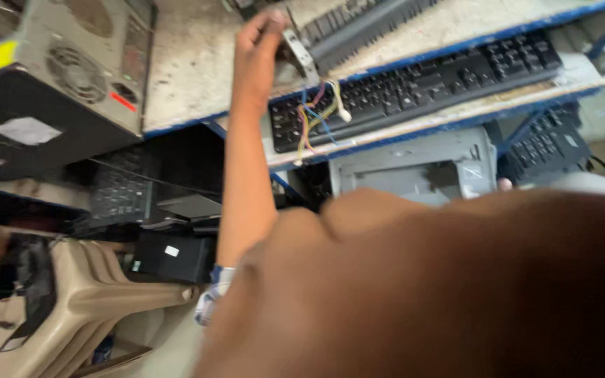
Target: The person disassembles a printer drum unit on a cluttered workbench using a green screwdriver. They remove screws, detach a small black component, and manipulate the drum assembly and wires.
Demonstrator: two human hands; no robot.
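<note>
Shelves stacked with computer parts

A computer case (57,77) is set at the left end of the top shelf (190,63), a long ribbed part (358,24) toward its right. On the shelf below (456,112) a keyboard (421,84) is laid along the front edge; a printer (414,168) is placed beneath it, with another keyboard (547,143) to its right.

Long grey ribbed plastic printer part w/ bare metal end bracket (358,28), lying diagonally across dusty top shelf. Bundle of thin coloured wires w/ small white plug (318,112) hangs off bracket end, dangling below the shelf edge.
</note>
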